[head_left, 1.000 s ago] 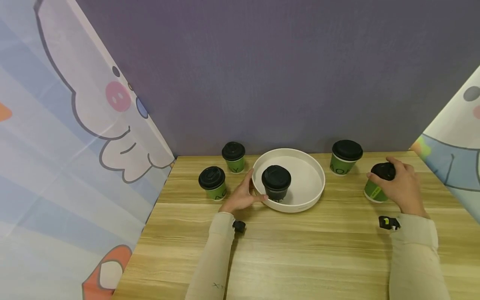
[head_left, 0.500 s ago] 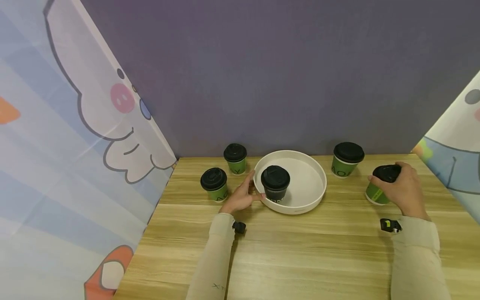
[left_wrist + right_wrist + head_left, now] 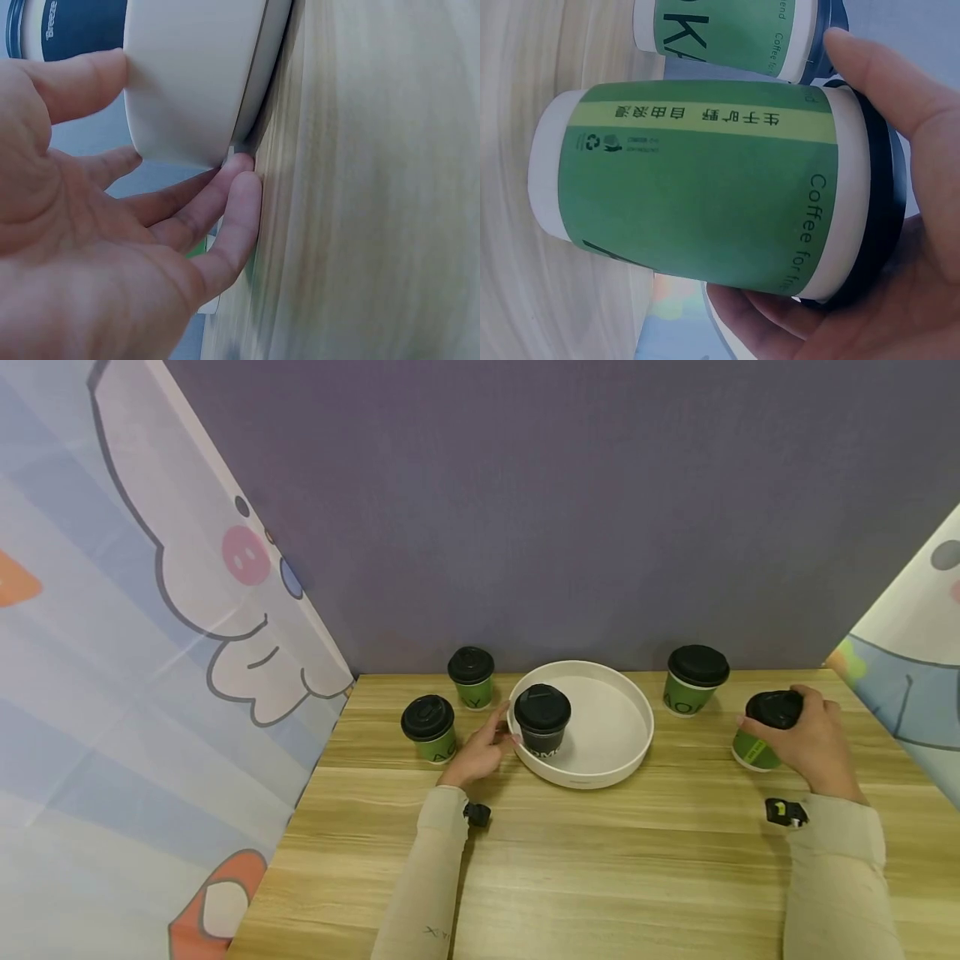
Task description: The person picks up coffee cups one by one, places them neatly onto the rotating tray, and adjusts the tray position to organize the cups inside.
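My left hand (image 3: 477, 756) is at the left side of a round white tray (image 3: 611, 727). In the left wrist view its thumb (image 3: 94, 82) touches the tray's upper rim, and the loosely spread fingers lie along the outer wall down to the tabletop. A dark paper coffee cup (image 3: 542, 741) with a black lid stands inside, near that hand. On the right, my right hand (image 3: 817, 743) grips a green coffee cup (image 3: 697, 180) from above by its black lid, thumb on one side and fingers on the other. That cup stands upright at the table's right side.
Two green lidded cups, a nearer one (image 3: 429, 728) and a farther one (image 3: 472, 678), stand left of the tray. Another green cup (image 3: 692, 681) is between the tray and my right hand. A grey wall (image 3: 570, 510) rises behind the wooden table (image 3: 615, 877).
The dark cup has shifted slightly left inside the tray and turned a little. My left thumb has drawn back from the cup to the rim. The right hand keeps hold of its cup.
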The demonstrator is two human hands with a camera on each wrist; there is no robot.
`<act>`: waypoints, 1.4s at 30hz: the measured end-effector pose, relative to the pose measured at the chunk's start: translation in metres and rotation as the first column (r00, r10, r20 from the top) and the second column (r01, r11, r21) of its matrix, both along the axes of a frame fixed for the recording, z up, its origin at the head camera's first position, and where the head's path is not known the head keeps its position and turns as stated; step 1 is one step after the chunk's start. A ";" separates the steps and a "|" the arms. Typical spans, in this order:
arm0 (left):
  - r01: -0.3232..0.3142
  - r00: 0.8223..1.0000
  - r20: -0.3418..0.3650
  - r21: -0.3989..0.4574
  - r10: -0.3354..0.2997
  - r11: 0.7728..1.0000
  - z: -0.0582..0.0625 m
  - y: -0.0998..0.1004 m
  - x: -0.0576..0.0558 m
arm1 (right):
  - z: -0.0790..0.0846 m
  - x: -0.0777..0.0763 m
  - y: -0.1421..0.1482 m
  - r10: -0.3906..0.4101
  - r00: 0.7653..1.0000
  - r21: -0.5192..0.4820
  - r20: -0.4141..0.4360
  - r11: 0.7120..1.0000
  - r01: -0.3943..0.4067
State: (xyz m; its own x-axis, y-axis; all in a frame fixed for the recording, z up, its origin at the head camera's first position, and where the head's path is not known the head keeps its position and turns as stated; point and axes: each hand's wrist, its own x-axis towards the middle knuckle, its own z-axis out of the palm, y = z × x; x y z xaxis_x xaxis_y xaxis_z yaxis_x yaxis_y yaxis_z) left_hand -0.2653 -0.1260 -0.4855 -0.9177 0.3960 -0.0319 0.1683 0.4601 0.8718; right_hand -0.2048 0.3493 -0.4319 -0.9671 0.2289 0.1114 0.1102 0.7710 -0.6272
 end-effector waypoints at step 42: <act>-0.004 1.000 -0.017 -0.068 0.003 0.998 0.000 0.003 -0.001 | 0.042 0.008 -0.028 0.060 0.989 0.024 -0.135 0.998 -0.058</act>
State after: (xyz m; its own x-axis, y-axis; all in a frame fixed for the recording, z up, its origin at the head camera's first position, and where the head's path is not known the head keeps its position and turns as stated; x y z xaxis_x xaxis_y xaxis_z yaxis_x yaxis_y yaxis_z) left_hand -0.2663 -0.1234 -0.4858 -0.9196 0.3905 -0.0435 0.1807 0.5186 0.8357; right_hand -0.1964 0.3213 -0.3900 -0.9545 0.1683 0.2462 -0.0206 0.7864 -0.6173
